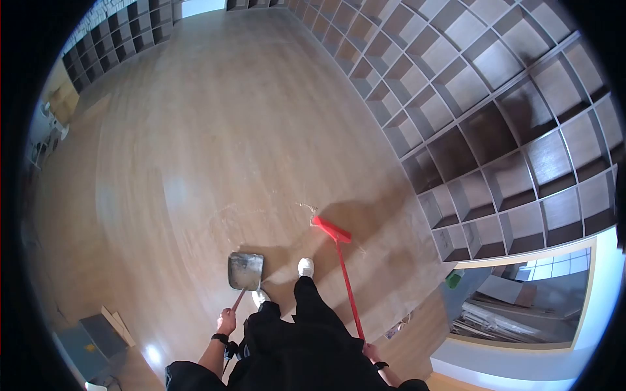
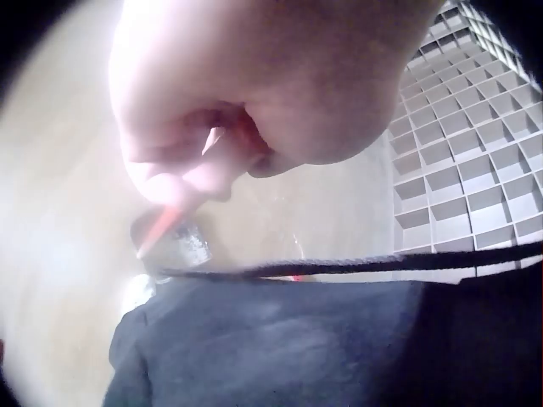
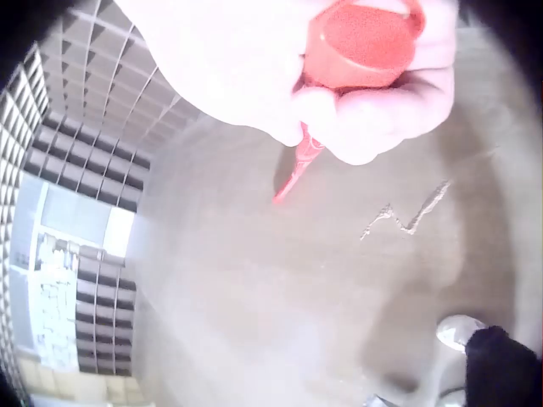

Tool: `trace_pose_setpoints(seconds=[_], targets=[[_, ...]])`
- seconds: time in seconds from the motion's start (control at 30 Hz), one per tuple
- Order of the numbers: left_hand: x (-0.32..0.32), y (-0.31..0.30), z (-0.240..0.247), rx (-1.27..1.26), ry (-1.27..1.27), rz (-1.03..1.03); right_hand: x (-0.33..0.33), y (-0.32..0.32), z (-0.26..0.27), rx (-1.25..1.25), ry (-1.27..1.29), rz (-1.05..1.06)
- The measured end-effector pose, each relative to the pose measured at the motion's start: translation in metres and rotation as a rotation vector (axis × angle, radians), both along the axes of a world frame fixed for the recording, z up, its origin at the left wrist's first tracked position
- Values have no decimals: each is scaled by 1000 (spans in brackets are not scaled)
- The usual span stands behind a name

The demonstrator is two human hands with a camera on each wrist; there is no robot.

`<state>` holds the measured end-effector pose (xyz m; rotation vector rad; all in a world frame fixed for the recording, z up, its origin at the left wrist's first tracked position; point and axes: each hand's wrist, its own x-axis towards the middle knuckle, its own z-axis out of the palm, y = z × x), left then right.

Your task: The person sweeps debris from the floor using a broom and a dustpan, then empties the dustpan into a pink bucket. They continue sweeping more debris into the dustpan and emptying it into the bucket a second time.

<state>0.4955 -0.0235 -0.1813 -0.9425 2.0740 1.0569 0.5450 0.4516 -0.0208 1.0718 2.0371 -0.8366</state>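
At the near left corner of the floor [image 1: 195,130] lie a grey box [image 1: 98,335] and some flat boards [image 1: 119,326]. Along the far left edge runs a wall of open shelves [image 1: 117,39].

The left grip [image 1: 226,321] is a bare hand. Its fingers [image 2: 170,182] are curled round the thin red handle [image 1: 238,300] of a grey metal dustpan [image 1: 246,270]. The dustpan is low, its mouth turned away from the person. Whether it touches the floor cannot be told.

Just right of the handle is one white shoe [image 1: 260,297]. The other shoe [image 1: 306,266] is further forward, between the dustpan and the broom [image 1: 347,287].

The broom is red. Its head [image 1: 331,229] is down on the floor, ahead and to the right of the dustpan and well apart from it. A thin pale line of dust [image 1: 306,208] lies just beyond the left end of the head.

The stick slants back to the right grip [image 1: 370,352], also a bare hand. It is wrapped round the top end of the stick, and the round red cap [image 3: 365,42] shows above the curled fingers [image 3: 373,127].

Along the right edge of the floor stands a tall wall of square cubbyholes [image 1: 495,130]. Below them, at the near right corner, is a bright opening [image 1: 521,300] with stacked boards behind it. A small green thing [image 1: 453,280] sits at its left side.
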Motion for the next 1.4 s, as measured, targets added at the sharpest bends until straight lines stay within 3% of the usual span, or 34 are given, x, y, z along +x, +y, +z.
trace_pose_setpoints(seconds=[0.03,0.1,0.23,0.4,0.53,0.77,0.8,0.87,1.0,1.07,1.1,1.17,1.23,1.4], targets=[[8,-5,-15,19,-4,38,-5,-1,-3,5,2,6],[23,-7,-22,-9,35,22,-8,1,-5,-114,49,-205],[35,-11,-22,35,100,147,-47,3,-18,-159,136,-229],[34,-15,-14,80,23,261,-158,11,-63,-295,199,-257],[50,-22,-36,36,96,316,-274,3,-91,-293,186,-237],[65,-9,26,-32,81,535,-427,-44,-121,-293,150,-149],[48,-3,64,-6,24,588,-441,-50,-134,-321,160,-144],[59,0,64,-2,28,645,-459,-60,-153,-334,157,-46],[63,10,71,9,35,787,-451,-99,-157,-123,113,119],[55,10,65,7,20,799,-434,-97,-167,-17,20,238],[53,11,65,4,10,824,-421,-85,-186,49,123,322],[49,3,58,31,2,813,-393,-78,-178,81,27,306],[45,-5,49,44,-10,831,-353,-57,-186,250,232,502],[46,-38,35,109,-6,754,-272,-54,-134,192,73,392]])
